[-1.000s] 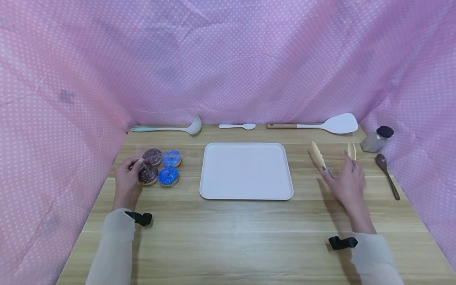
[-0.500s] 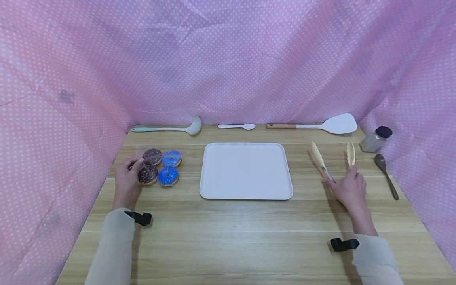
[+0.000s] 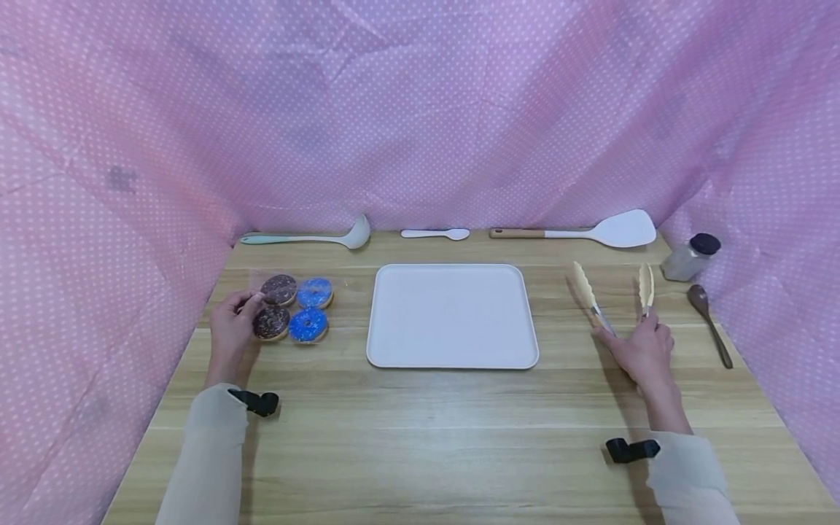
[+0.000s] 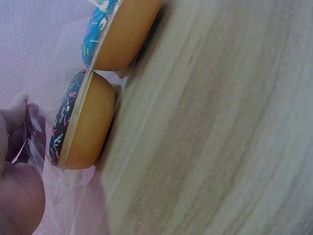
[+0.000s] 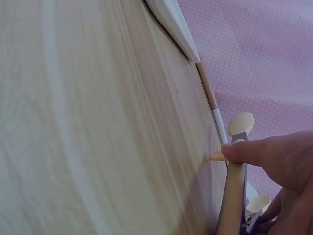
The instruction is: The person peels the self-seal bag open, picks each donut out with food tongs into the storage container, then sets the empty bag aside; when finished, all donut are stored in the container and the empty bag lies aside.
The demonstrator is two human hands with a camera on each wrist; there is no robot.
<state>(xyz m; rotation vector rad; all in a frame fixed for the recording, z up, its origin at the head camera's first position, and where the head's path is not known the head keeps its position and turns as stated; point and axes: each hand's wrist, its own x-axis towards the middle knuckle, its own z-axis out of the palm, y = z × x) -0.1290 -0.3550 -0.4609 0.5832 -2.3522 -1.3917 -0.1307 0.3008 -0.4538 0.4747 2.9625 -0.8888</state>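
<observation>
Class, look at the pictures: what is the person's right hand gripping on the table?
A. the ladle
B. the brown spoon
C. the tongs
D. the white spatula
C. The right hand grips the tongs at their handle end, with the two arms splayed apart towards the back; the spatula, spoon and ladle lie untouched.

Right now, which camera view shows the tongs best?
The head view: both arms of the tongs show whole, spread apart, with the right hand on their near ends. The right wrist view shows only one arm of the tongs close up under a finger. The left wrist view shows none.
</observation>
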